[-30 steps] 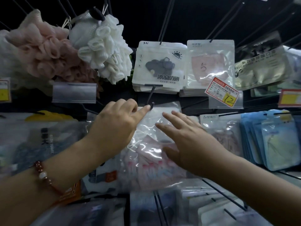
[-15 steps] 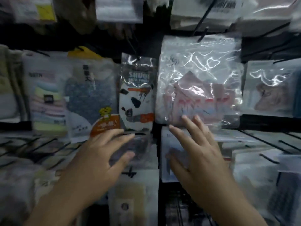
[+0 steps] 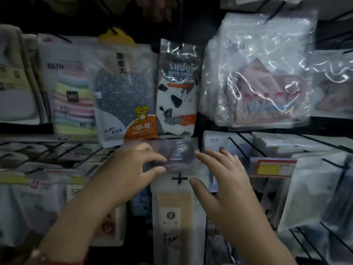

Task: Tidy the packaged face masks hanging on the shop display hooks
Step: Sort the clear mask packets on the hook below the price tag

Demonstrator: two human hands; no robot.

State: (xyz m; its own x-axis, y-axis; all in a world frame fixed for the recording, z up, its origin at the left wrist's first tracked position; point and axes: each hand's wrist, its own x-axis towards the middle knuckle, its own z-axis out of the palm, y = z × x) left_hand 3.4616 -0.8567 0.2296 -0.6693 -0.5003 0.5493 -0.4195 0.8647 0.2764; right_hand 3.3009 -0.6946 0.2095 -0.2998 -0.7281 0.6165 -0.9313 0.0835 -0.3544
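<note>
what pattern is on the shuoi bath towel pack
White with black cow-like patches, seen in the head view.

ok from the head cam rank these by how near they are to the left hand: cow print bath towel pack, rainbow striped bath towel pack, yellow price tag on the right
1. cow print bath towel pack, just above the left hand, slightly right.
2. rainbow striped bath towel pack, up and to the left.
3. yellow price tag, far right, beyond the right hand.
</note>
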